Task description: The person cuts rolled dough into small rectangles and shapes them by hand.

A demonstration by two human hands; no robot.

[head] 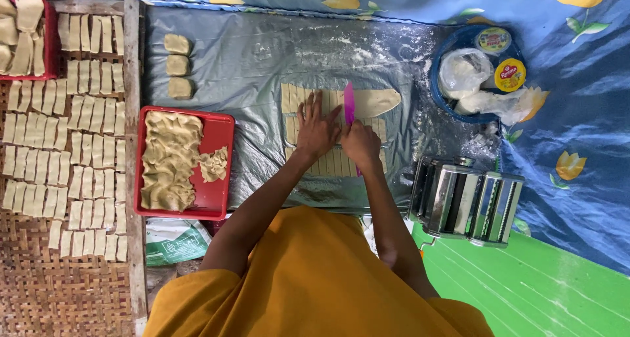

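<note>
Nearest to the camera, below the red tray, a white plastic package [174, 240] with green print lies on the floor, partly under the tray and cut by the orange sleeve, so its shape is hard to tell. To the right stands a metal pasta roller machine [467, 201] on the green and blue cloth.

The red tray [220, 158] holds a pile of pale dough scraps that covers most of it. On the left, a woven bamboo rack [39, 291] carries many rows of cut dough strips [85, 153].

In the middle, on the grey plastic sheet [256, 55], lies the flat dough sheet [377, 101], already cut into narrow strips on its left part. The left hand [316, 128] is spread wide and presses flat on the dough. The right hand [359, 142] is closed around a pink plastic knife [349, 103], whose blade stands on the dough; the handle is hidden inside the hand.

Farther, three small dough blocks [177, 66] sit in a column on the sheet. At the far left corner a second red tray [49, 42] with dough pieces is cut off by the picture edge. At the far right, a blue round basin [441, 101] holds clear plastic bags with white content and two round lids, one yellow-green and one yellow with red label [510, 74]; what is under them I cannot make out.
</note>
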